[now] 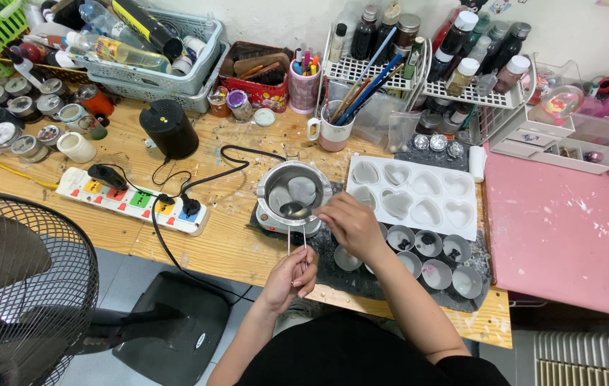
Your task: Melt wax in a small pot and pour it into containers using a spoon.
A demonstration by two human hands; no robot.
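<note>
Head view: both hands closed, left [291, 274] gripping pot [293, 190] handle, right [351, 225] holding spoon [294, 209] beside heart mould [414, 194].

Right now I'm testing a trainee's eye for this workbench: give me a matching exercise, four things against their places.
Things:
1. metal pot
2. heart mould tray
3. power strip
4. fan

Places:
A. right of the pot
B. lower left, off the bench
C. on the small hotplate
D. left of the pot, plugs in it

Pairs: 1-C, 2-A, 3-D, 4-B
</note>
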